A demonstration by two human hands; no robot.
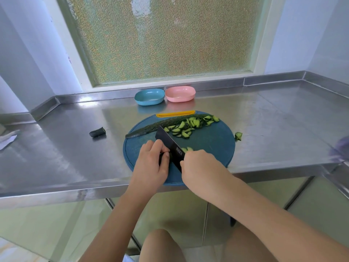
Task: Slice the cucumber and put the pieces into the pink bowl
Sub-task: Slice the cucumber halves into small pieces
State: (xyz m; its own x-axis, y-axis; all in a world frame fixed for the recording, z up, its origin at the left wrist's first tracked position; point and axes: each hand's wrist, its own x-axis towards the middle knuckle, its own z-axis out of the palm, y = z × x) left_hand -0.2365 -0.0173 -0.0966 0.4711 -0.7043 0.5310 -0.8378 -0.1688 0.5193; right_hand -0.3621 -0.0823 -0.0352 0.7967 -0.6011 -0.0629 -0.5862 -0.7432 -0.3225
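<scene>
My left hand is wrapped around the handle of the knife, fingers curled tight, just below the middle of the frame. The black blade slants up and left over the blue cutting board, its tip close to the long uncut cucumber half. My right hand sits right beside the blade on its right side, thumb touching the flat of it. A few cucumber slices peek out at my knuckles, against the blade. My right fingers are bent down and hidden under the hand (so I cannot tell whether they pinch anything or just rest there).

The main pile of slices lies at the upper right of the board, touching the cucumber half. One stray piece sits on the steel counter just off the board's right edge, and a dark cucumber end lies well apart at centre left.

The pink bowl stands above the board near the counter's back edge, with no cucumber showing in it. The blue bowl is just beside it on the left
</scene>
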